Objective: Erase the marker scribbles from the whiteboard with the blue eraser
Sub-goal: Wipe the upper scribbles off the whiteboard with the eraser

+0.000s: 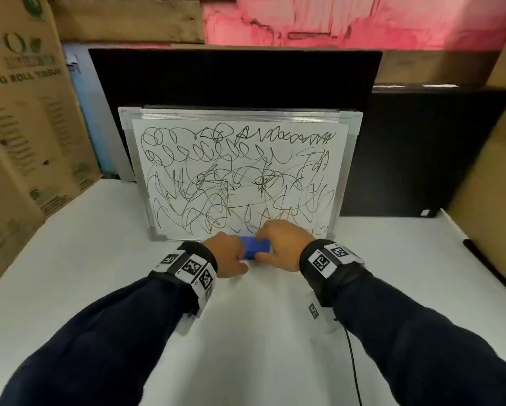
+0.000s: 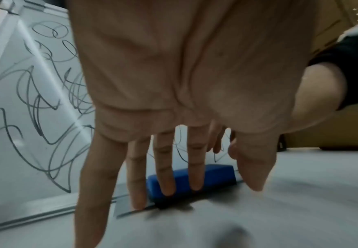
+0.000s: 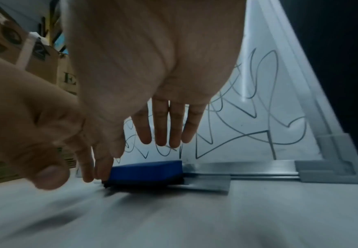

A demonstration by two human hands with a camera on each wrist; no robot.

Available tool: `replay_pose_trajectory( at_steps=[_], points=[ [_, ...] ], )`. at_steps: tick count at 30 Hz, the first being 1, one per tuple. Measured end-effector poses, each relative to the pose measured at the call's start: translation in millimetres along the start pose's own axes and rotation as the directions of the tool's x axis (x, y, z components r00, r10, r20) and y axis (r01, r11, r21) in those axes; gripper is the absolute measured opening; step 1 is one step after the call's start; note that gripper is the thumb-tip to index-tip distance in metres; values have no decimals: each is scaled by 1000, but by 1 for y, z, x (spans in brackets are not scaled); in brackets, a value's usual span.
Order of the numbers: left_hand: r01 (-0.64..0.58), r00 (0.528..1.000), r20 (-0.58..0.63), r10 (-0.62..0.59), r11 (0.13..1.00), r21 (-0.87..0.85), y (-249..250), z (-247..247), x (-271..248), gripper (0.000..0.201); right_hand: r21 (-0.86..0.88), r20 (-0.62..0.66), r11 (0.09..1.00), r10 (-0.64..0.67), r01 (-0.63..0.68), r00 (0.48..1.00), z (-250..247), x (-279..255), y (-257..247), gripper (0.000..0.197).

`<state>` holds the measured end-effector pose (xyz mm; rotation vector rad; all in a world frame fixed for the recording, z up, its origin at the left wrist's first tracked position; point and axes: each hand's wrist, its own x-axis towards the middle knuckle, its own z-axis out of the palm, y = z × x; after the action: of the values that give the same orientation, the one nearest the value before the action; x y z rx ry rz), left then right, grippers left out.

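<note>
The whiteboard (image 1: pixel 240 171) leans upright against a black panel, and black marker scribbles cover it. At its bottom edge the blue eraser (image 1: pixel 257 248) lies flat on the white table. My left hand (image 1: pixel 229 254) is at the eraser's left end. In the left wrist view its fingers (image 2: pixel 167 184) point straight down and reach the eraser (image 2: pixel 214 176). My right hand (image 1: pixel 281 244) is over the eraser's right end. In the right wrist view its straight fingers (image 3: pixel 165 134) hang a little above the eraser (image 3: pixel 148 171), in front of the board (image 3: pixel 258 117).
Printed cardboard boxes (image 1: pixel 26 112) stand along the left. A second black panel (image 1: pixel 421 153) and a cardboard wall (image 1: pixel 495 171) close the right. A black cable (image 1: pixel 352 361) runs over the table (image 1: pixel 245 332) under my right forearm. A dark strip (image 1: pixel 492 271) lies by the right edge.
</note>
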<state>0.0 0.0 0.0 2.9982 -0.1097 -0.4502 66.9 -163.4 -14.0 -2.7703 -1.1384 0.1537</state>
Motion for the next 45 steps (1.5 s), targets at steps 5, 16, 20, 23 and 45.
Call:
replay_pose_trajectory(
  at_steps=[5,16,20,23,45],
  points=[
    [109,992,66,-107,993,-35,-6,37,8,53,-94,92,995,-7,16,996,22,22,-3,33],
    [156,988,23,-154,980,-124,-18,46,6,66,-213,13,977,24,-20,1000,36,37,-16,26],
    [142,985,-63,-164,954,-264,-31,47,-2,55,-202,24,978,56,-50,998,37,34,-23,28],
    [161,953,-162,-255,883,-441,-47,33,-5,31,-174,14,983,59,-56,998,37,32,-23,31],
    [-394,566,-622,-541,486,-780,-164,22,11,52,-127,22,983,135,-131,991,34,36,-33,38]
  ],
)
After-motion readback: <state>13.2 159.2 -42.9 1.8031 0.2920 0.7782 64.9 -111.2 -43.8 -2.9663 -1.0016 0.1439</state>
